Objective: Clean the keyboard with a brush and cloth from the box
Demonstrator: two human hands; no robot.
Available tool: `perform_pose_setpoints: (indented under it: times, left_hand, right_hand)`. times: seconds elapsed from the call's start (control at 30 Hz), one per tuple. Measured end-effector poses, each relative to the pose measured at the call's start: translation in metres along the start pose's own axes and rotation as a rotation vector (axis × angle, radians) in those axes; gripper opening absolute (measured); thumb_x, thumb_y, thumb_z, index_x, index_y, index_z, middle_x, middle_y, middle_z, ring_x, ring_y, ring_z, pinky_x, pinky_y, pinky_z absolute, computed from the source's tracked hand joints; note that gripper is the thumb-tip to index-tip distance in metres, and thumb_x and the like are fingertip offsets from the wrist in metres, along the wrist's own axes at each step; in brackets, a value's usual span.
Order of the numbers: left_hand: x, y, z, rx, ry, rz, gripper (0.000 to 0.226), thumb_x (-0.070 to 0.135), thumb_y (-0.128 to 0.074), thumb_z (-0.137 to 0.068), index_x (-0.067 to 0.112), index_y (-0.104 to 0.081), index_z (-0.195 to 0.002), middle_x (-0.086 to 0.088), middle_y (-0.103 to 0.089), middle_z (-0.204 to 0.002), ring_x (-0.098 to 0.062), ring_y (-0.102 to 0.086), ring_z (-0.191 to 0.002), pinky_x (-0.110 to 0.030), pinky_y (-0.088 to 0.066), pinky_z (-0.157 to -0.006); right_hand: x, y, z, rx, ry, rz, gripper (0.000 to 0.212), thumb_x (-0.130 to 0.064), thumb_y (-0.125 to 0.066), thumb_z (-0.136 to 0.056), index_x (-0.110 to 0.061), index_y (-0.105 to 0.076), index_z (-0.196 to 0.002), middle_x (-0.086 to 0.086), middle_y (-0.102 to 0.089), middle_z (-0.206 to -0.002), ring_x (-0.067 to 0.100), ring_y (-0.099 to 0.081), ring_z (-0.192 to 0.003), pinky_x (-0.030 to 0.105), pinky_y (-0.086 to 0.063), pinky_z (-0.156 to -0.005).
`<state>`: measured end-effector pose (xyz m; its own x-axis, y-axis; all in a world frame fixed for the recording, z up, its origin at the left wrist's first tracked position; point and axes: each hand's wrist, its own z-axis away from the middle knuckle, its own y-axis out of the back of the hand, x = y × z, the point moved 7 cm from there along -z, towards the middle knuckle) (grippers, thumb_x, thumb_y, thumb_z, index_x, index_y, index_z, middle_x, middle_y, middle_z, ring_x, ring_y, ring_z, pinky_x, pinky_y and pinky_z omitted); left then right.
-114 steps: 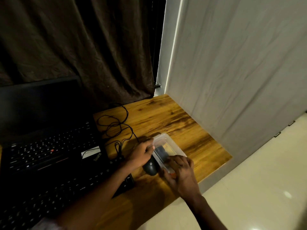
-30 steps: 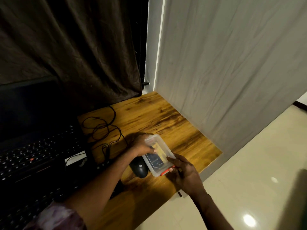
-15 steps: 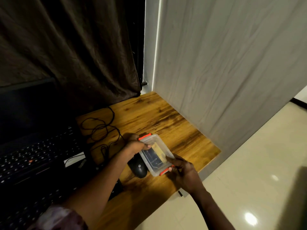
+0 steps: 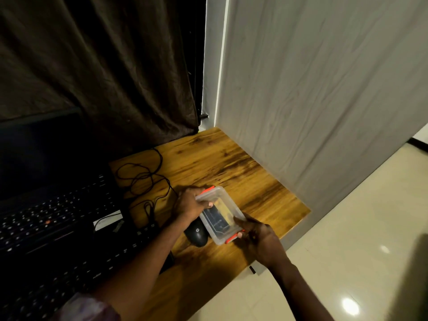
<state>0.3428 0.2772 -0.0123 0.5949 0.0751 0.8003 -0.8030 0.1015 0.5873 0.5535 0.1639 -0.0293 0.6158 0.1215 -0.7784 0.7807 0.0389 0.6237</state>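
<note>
A small clear plastic box (image 4: 220, 214) with orange clips at both ends sits on the wooden desk (image 4: 231, 172), right of the mouse. Its lid is on; a dark object and a yellowish one show through it. My left hand (image 4: 188, 203) grips the box's far end by its orange clip. My right hand (image 4: 257, 237) holds the near end, fingers on the near orange clip (image 4: 231, 238). The black external keyboard (image 4: 76, 272) lies at the lower left, in shadow. No brush or cloth can be made out apart from the shapes inside the box.
A black mouse (image 4: 196, 236) touches the box's left side. An open laptop (image 4: 46, 205) stands behind the keyboard. Tangled black cables (image 4: 143, 179) lie on the desk behind my left hand. A dark curtain (image 4: 104, 77) and a white panel (image 4: 312, 100) bound the desk; tiled floor lies right.
The orange clips at both ends of the box have come into sight under my fingers. The box has shifted slightly; both hands stay on its ends.
</note>
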Motion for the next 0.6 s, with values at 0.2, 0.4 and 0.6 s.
perform_pose_setpoints:
  times: [0.2, 0.4, 0.6]
  left_hand:
    - [0.000, -0.004, -0.002, -0.066, -0.024, -0.091, 0.051, 0.034, -0.083, -0.075, 0.022, -0.068, -0.122, -0.002, -0.070, -0.113, -0.023, -0.065, -0.106, -0.037, -0.053, -0.091]
    - [-0.004, 0.000, -0.005, -0.156, -0.026, -0.147, 0.066, 0.025, -0.073, -0.088, 0.013, -0.044, -0.145, -0.006, -0.055, -0.137, -0.025, -0.052, -0.126, -0.028, -0.042, -0.098]
    - [-0.021, 0.021, 0.004, -0.180, 0.025, -0.035, 0.062, 0.023, -0.065, -0.094, 0.014, -0.038, -0.149, -0.006, -0.048, -0.146, -0.023, -0.047, -0.134, -0.041, -0.042, -0.109]
  right_hand:
    - [-0.007, 0.002, 0.003, -0.010, 0.017, 0.021, 0.036, -0.033, -0.066, -0.089, -0.043, -0.066, -0.124, -0.016, -0.051, -0.139, -0.001, -0.057, -0.122, 0.017, -0.051, -0.096]
    - [-0.006, 0.003, -0.001, -0.003, -0.031, -0.076, 0.044, -0.004, -0.069, -0.089, -0.029, -0.064, -0.124, -0.001, -0.062, -0.129, 0.013, -0.065, -0.113, 0.017, -0.053, -0.091]
    - [-0.032, 0.011, -0.005, -0.063, 0.027, -0.110, 0.042, -0.003, -0.056, -0.097, -0.026, -0.059, -0.132, -0.017, -0.061, -0.104, -0.018, -0.062, -0.086, 0.005, -0.048, -0.076]
